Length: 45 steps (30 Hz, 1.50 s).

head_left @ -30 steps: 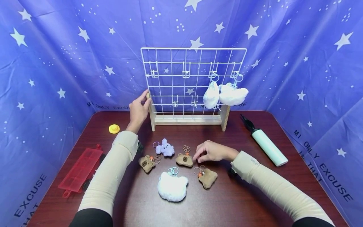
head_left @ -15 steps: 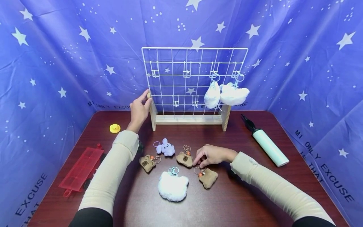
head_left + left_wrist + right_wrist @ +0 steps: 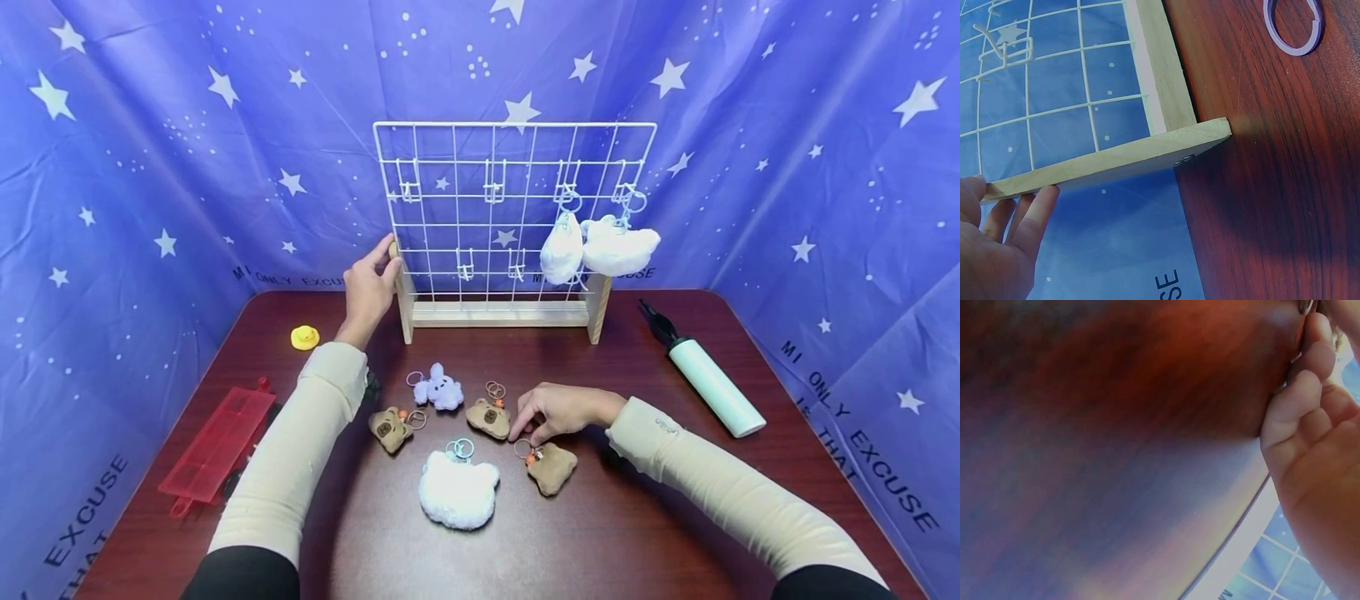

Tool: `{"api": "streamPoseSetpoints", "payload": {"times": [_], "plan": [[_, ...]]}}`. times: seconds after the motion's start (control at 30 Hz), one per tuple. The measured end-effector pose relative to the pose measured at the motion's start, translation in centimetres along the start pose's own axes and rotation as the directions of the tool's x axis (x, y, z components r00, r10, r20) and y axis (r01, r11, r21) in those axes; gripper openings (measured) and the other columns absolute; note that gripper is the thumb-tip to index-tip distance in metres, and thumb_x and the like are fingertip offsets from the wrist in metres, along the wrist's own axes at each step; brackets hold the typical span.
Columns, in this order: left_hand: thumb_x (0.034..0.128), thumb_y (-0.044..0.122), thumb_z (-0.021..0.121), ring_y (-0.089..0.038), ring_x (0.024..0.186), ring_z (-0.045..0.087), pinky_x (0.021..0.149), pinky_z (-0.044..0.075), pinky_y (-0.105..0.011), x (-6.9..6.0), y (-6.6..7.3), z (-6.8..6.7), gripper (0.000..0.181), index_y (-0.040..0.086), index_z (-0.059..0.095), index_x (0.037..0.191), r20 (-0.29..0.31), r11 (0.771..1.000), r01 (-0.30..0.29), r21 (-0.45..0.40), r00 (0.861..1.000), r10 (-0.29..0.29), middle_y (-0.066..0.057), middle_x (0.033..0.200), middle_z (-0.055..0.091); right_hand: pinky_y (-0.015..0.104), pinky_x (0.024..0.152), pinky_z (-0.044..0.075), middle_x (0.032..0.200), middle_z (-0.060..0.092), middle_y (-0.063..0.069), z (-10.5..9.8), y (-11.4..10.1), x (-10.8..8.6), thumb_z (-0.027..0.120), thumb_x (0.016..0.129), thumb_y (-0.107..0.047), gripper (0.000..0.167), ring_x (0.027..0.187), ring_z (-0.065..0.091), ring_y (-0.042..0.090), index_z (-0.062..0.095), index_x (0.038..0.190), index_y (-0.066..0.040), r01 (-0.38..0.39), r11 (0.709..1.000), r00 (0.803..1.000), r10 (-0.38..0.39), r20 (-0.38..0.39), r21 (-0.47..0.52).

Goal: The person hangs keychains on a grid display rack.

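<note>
My left hand [image 3: 369,287] grips the wooden side post of a white wire grid rack [image 3: 498,315]; in the left wrist view, thumb and fingers [image 3: 1036,219] lie on opposite faces of the post. On the table, my right hand [image 3: 566,410] has thumb and forefinger at the metal ring of a brown plush keychain [image 3: 553,468], apparently pinching it. The right wrist view shows curled fingers, with the ring just in sight at its top edge. Beside that forefinger lies another brown bear keychain [image 3: 487,419]. Two white plush keychains [image 3: 618,250] hang from hooks on the rack's right side.
Nearby lie a white fluffy keychain [image 3: 459,492], a lilac plush keychain [image 3: 439,390] and a third brown bear keychain [image 3: 390,430]. A red translucent toy trailer [image 3: 217,450] and a yellow duck [image 3: 304,337] are left. A mint hand pump [image 3: 716,387] lies right.
My right hand has come down slightly toward me, from beside the middle bear to the ring of the lower-right brown keychain. The left hand has stayed on the rack's post.
</note>
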<state>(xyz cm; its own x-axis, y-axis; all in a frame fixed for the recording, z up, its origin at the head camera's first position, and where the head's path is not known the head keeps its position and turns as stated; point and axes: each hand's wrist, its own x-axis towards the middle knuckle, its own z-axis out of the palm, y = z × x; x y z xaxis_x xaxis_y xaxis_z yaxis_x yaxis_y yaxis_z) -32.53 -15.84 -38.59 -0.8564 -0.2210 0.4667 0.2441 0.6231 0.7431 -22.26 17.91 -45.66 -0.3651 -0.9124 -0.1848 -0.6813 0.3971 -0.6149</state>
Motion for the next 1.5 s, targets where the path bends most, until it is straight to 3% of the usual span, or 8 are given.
{"api": "streamPoseSetpoints", "payload": {"times": [0.23,0.57,0.8,1.07,1.33,1.5], "plan": [[0.0986,0.025,0.068,-0.028,0.092,0.076,0.063,0.062,-0.03,-0.1,0.0,0.0,0.044,0.033,0.062,0.141,0.009,1.0,0.024,-0.008,1.0,-0.024,-0.006,0.119,0.076,0.017,0.073,0.048,0.092,0.068,-0.007,0.0,-0.2,0.1,0.08,0.085,-0.012,0.025,0.08,0.055,0.001,0.081,0.109,-0.021,0.013,1.0,1.0,-0.013,0.005,-0.027],[0.0983,0.024,0.069,-0.025,0.089,0.077,0.061,0.062,-0.03,-0.1,0.1,-0.1,0.044,0.032,0.062,0.141,0.008,1.0,0.019,-0.016,1.0,-0.019,-0.007,0.119,0.076,0.016,0.075,0.049,0.088,0.063,-0.007,-0.1,-0.3,0.2,0.082,0.085,-0.016,0.02,0.083,0.056,-0.001,0.077,0.103,-0.021,0.007,0.997,1.0,-0.007,0.008,-0.075],[0.0984,0.025,0.069,-0.027,0.09,0.077,0.063,0.062,-0.031,-0.2,0.2,0.0,0.044,0.032,0.062,0.141,0.005,1.0,0.019,0.008,1.0,-0.019,-0.005,0.118,0.076,0.016,0.074,0.049,0.092,0.064,-0.006,-0.2,-0.4,0.2,0.082,0.084,-0.016,0.026,0.083,0.057,0.003,0.079,0.109,-0.023,-0.005,0.999,0.999,0.006,0.036,-0.037],[0.0983,0.026,0.069,-0.028,0.084,0.077,0.063,0.062,-0.035,-0.1,0.2,0.0,0.044,0.032,0.062,0.141,-0.002,1.0,0.018,0.012,1.0,-0.018,-0.007,0.119,0.076,0.014,0.075,0.046,0.092,0.064,-0.008,-0.4,-0.9,0.4,0.082,0.083,-0.014,0.027,0.083,0.056,0.004,0.08,0.107,-0.025,0.019,0.993,0.998,-0.012,0.056,-0.12],[0.0982,0.026,0.069,-0.028,0.086,0.077,0.067,0.063,-0.037,0.0,0.0,0.0,0.044,0.032,0.062,0.141,-0.004,1.0,0.013,0.014,1.0,-0.013,-0.006,0.118,0.076,0.015,0.075,0.047,0.09,0.061,-0.007,-0.3,-1.2,0.5,0.083,0.08,-0.012,0.023,0.083,0.056,0.003,0.073,0.097,-0.023,-0.025,0.989,0.998,0.032,0.045,-0.146],[0.0978,0.026,0.07,-0.028,0.083,0.077,0.067,0.063,-0.038,0.0,0.1,0.0,0.044,0.032,0.063,0.141,-0.007,1.0,0.01,0.012,1.0,-0.01,-0.007,0.118,0.076,0.016,0.071,0.046,0.082,0.059,-0.011,-0.3,-1.0,0.5,0.085,0.079,-0.012,0.024,0.078,0.056,0.002,0.064,0.086,-0.021,-0.061,0.993,0.998,0.064,0.026,-0.105]]}}
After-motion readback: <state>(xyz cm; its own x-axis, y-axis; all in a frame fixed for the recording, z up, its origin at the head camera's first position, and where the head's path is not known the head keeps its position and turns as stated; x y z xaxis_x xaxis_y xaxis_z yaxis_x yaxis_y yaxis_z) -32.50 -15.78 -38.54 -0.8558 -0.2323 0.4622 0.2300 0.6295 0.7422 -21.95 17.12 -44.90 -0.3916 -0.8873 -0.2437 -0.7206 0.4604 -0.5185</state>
